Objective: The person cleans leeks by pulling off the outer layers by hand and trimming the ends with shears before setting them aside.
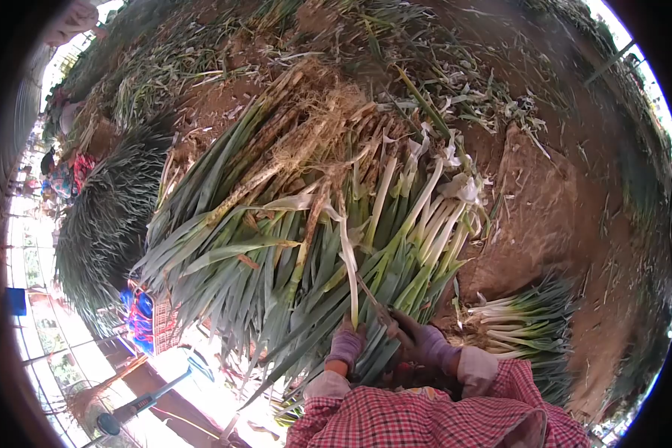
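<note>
My left hand (346,345), in a purple glove, is closed around a long green onion (350,272) that stands out from it with its pale root end away from me. My right hand (429,342), also gloved, grips what looks like a knife (375,300). Its narrow blade points up and left and lies close beside the stalk. Beyond both hands spreads a big heap of green onions (276,216), some with brown outer leaves and tangled roots (325,127). White peeled stalks (440,228) lie on its right side.
A bundle of cleaned green onions (511,325) lies to my right, near a brown sheet (530,201) on bare soil. More onions (119,216) are piled at left, by a basket (164,326) and a blue-handled tool (153,394). Leaf scraps litter the far ground.
</note>
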Motion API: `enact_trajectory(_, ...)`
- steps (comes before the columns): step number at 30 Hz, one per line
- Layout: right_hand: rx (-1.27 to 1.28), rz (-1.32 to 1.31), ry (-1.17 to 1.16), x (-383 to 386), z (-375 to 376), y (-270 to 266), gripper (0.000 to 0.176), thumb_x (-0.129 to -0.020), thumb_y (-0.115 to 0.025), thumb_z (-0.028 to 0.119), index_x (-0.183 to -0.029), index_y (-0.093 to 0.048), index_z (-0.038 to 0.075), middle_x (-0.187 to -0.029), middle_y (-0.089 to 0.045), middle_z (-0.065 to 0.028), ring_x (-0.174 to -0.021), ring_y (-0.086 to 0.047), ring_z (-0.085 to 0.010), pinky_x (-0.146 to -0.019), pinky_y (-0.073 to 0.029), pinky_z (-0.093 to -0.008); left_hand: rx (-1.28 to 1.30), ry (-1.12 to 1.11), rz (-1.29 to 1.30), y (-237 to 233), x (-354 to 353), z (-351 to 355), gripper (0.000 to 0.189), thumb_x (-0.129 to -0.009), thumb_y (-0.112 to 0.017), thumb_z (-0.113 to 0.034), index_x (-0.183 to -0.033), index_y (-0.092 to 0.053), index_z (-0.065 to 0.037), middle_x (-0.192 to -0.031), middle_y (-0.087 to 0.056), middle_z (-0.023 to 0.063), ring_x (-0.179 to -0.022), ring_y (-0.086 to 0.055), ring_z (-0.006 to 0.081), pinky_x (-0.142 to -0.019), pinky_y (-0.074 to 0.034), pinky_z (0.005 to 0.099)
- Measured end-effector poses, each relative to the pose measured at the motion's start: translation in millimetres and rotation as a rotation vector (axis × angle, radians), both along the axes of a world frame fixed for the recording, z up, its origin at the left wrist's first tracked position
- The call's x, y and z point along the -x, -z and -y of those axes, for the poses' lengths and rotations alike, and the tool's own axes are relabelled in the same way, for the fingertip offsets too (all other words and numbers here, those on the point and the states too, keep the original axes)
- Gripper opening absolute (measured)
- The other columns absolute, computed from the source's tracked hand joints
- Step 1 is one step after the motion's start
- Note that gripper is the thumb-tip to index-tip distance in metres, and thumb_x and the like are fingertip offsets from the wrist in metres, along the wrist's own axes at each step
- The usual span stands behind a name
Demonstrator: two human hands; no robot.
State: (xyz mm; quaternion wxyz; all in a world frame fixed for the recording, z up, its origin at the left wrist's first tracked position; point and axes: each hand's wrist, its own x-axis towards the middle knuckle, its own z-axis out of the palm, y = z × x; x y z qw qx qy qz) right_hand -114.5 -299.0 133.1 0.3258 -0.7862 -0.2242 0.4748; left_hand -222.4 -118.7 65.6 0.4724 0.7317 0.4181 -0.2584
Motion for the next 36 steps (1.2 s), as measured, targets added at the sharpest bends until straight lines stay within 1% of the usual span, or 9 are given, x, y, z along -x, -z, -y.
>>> enact_trajectory(8, 0.013, -0.077, 0.015, -25, -42, 31, 0.097, -0.064, -0.072, 0.009, -0.147, -0.023, 0.014, -0.124, -0.055, -0.0203, -0.11, -0.058, -0.032, -0.09, -0.048, -0.039, 0.051, -0.099, 0.133, 28, 26, 0, 0.064, -0.085, -0.056, -0.028, -0.14, -0.032, -0.006, -0.1, -0.063, 0.0255, -0.09, -0.064, 0.0382, -0.078, -0.049, 0.0432)
enact_trajectory(11, 0.006, 0.038, -0.014, -40, -59, 55, 0.096, -0.064, -0.073, 0.01, -0.147, -0.024, 0.017, -0.118, -0.058, -0.0204, -0.104, -0.061, -0.0323, -0.086, -0.049, -0.0392, 0.115, -0.157, 0.145, 15, 19, -1, 0.059, -0.086, -0.054, -0.019, -0.141, -0.031, -0.015, -0.066, -0.059, 0.0077, -0.05, -0.057, 0.0167, -0.045, -0.047, 0.0326)
enact_trajectory(13, -0.09, 0.231, 0.033, -46, -67, 75, 0.059, -0.09, -0.054, 0.039, -0.142, -0.033, 0.023, -0.088, -0.064, -0.0223, -0.079, -0.065, -0.0367, -0.069, -0.05, -0.0438, 0.113, -0.176, 0.094, 17, 21, 0, 0.059, -0.086, -0.054, -0.019, -0.141, -0.031, -0.016, -0.062, -0.057, 0.0065, -0.048, -0.056, 0.0167, -0.044, -0.046, 0.0323)
enact_trajectory(17, -0.042, 0.198, 0.074, -67, -91, 74, 0.058, -0.091, -0.05, 0.046, -0.142, -0.034, 0.024, -0.084, -0.064, -0.0214, -0.076, -0.065, -0.0352, -0.068, -0.05, -0.0431, 0.143, -0.201, 0.115, 35, 33, 4, 0.061, -0.086, -0.054, -0.02, -0.142, -0.029, -0.016, -0.06, -0.056, 0.0055, -0.047, -0.055, 0.016, -0.042, -0.045, 0.0316)
enact_trajectory(23, -0.092, 0.235, 0.158, -82, -101, 106, 0.059, -0.091, -0.049, 0.05, -0.142, -0.035, 0.024, -0.079, -0.065, -0.0193, -0.072, -0.066, -0.0327, -0.068, -0.049, -0.0421, -0.014, -0.027, 0.079, 52, 46, 17, 0.067, -0.086, -0.055, -0.021, -0.146, -0.024, -0.019, -0.061, -0.056, 0.0056, -0.048, -0.056, 0.0173, -0.046, -0.047, 0.0336)
enact_trajectory(29, -0.211, 0.242, 0.232, -64, -67, 123, 0.061, -0.09, -0.054, 0.044, -0.142, -0.035, 0.02, -0.093, -0.065, -0.0174, -0.073, -0.066, -0.0248, -0.072, -0.05, -0.0359, -0.018, 0.061, 0.001, 17, 26, 18, 0.081, -0.087, -0.057, -0.027, -0.15, -0.007, -0.024, -0.084, -0.065, 0.022, -0.07, -0.065, 0.0376, -0.061, -0.052, 0.0418)
enact_trajectory(31, -0.307, 0.289, 0.345, -63, -53, 145, 0.06, -0.091, -0.054, 0.043, -0.142, -0.035, 0.019, -0.101, -0.062, -0.0166, -0.08, -0.064, -0.0255, -0.077, -0.049, -0.0345, -0.08, 0.2, 0.178, 25, 38, 24, 0.08, -0.088, -0.053, -0.03, -0.149, -0.002, -0.029, -0.096, -0.062, 0.0311, -0.087, -0.059, 0.0489, -0.076, -0.046, 0.0535)
enact_trajectory(32, -0.148, -0.175, 0.52, -84, -55, 118, 0.076, -0.085, -0.064, 0.033, -0.147, -0.025, 0.013, -0.135, -0.049, -0.0165, -0.122, -0.05, -0.0231, -0.095, -0.045, -0.0351, -0.081, 0.203, 0.18, 27, 40, 28, 0.08, -0.088, -0.053, -0.03, -0.149, -0.002, -0.029, -0.096, -0.062, 0.0311, -0.087, -0.059, 0.0489, -0.076, -0.046, 0.0535)
enact_trajectory(36, 0.041, -0.021, 0.306, -83, -25, 82, 0.07, -0.091, -0.056, 0.041, -0.147, -0.025, 0.013, -0.136, -0.048, -0.0146, -0.125, -0.046, -0.0235, -0.092, -0.047, -0.0373, 0.013, 0.332, 0.21, 17, 29, 40, 0.078, -0.089, -0.052, -0.031, -0.149, -0.003, -0.03, -0.093, -0.061, 0.0316, -0.086, -0.059, 0.049, -0.075, -0.045, 0.0541)
